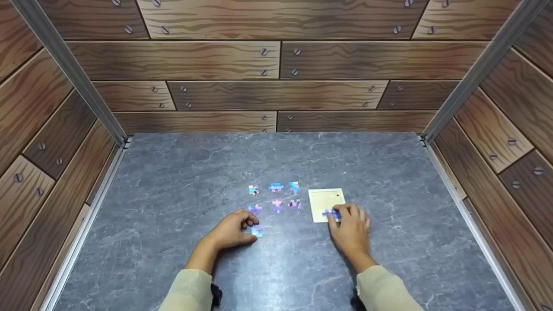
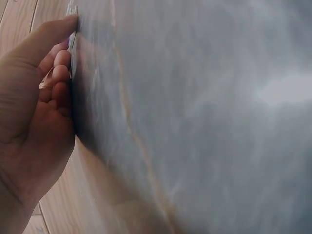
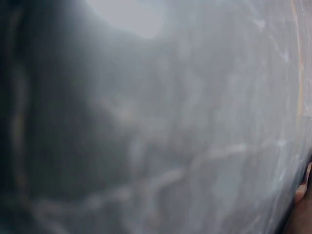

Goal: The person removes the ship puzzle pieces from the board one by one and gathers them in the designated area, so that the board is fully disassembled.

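In the head view, my left hand (image 1: 230, 230) rests on the grey table, its thumb and curled fingers around a blue and lilac jigsaw puzzle piece (image 1: 256, 231). The left wrist view has the same hand (image 2: 34, 107) side-on, with the piece mostly out of sight. Over the lower part of a cream puzzle board (image 1: 324, 197), my right hand (image 1: 351, 231) pinches a purple and blue puzzle piece (image 1: 330, 213) between thumb and forefinger. Only a sliver of that hand (image 3: 300, 209) shows in the right wrist view.
Between the hands lie several loose puzzle pieces in two rough rows, among them a blue one (image 1: 275, 187) at the back and a pink one (image 1: 277, 205) in front. Wood-patterned walls (image 1: 224, 95) enclose the table (image 1: 181, 172) at the back and sides.
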Motion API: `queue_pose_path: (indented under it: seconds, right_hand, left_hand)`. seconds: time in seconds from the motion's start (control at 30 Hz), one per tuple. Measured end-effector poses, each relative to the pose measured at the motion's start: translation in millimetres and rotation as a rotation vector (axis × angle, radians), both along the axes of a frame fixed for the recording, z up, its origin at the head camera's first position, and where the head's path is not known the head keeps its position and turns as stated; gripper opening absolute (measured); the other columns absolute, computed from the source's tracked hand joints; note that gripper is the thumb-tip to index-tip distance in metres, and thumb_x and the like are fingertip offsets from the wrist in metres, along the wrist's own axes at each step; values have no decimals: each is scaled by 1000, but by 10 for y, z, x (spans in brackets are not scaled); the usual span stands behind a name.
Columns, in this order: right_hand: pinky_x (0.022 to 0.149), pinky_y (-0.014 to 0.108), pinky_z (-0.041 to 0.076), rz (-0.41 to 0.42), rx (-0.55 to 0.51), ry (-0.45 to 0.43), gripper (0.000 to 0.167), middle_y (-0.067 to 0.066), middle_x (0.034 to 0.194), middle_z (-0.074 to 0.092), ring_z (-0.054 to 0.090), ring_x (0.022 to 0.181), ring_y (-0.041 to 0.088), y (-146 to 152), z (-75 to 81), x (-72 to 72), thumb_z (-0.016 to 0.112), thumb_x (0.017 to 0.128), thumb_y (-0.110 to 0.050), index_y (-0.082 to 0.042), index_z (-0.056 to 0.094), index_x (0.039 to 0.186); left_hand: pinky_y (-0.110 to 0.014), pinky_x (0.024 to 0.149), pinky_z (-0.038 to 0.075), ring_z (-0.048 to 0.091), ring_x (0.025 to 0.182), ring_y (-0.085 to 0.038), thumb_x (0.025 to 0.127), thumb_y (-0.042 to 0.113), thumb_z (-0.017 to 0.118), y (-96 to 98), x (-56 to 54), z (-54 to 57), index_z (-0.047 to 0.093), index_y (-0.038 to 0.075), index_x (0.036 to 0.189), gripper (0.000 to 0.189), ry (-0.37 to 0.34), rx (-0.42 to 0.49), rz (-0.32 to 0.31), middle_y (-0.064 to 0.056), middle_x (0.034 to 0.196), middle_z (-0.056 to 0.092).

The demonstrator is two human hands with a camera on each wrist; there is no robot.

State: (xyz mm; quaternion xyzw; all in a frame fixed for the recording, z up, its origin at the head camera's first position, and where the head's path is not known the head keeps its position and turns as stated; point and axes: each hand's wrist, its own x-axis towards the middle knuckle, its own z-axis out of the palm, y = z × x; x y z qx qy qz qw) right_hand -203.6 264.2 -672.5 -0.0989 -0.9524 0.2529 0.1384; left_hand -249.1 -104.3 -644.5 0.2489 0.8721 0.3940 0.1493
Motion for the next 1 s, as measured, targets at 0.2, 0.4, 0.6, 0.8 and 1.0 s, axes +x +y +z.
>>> queue_pose_path:
  seconds: [0.2, 0.4, 0.6, 0.8, 1.0]
  right_hand:
    - [114, 62, 34, 0, -3, -7, 31, 12, 132, 64, 54, 125, 37, 4, 8, 0, 74, 102, -34, -14, 74, 126]
    - [115, 62, 35, -8, -32, -5, 26, 11, 134, 66, 55, 128, 36, 9, 24, 8, 64, 109, -30, -15, 74, 128]
    - [112, 62, 38, -29, -95, 50, 25, 13, 134, 68, 59, 130, 38, 38, 16, 2, 61, 108, -16, -12, 74, 129]
    - [114, 62, 37, -39, -121, 69, 24, 15, 133, 65, 59, 130, 39, 55, 10, 6, 63, 107, -9, -8, 75, 127]
    - [114, 62, 37, -46, -120, 49, 26, 18, 134, 64, 58, 131, 41, 53, 27, 1, 64, 106, -8, -5, 75, 129]
  left_hand:
    - [-28, 91, 51, 59, 100, -12, 87, 21, 90, -19, -11, 18, 74, 12, 120, 38, -10, -4, -18, -2, 109, 66]
    - [-29, 92, 52, 60, 102, -15, 90, 24, 90, -41, -41, 51, 73, 10, 126, 42, -93, 50, 16, -5, 116, 69]
    - [-29, 87, 52, 61, 99, -16, 95, 24, 85, 86, -69, 165, 72, 8, 128, 39, -91, 87, 92, -11, 124, 73]
    - [-40, 96, 59, 69, 104, -27, 94, 17, 83, 580, -59, 331, 72, 6, 128, 37, 61, 167, 74, -15, 124, 72]
    - [-37, 96, 61, 71, 104, -28, 94, 8, 78, 1189, -26, 369, 71, 3, 129, 36, 142, 213, 35, -16, 125, 71]
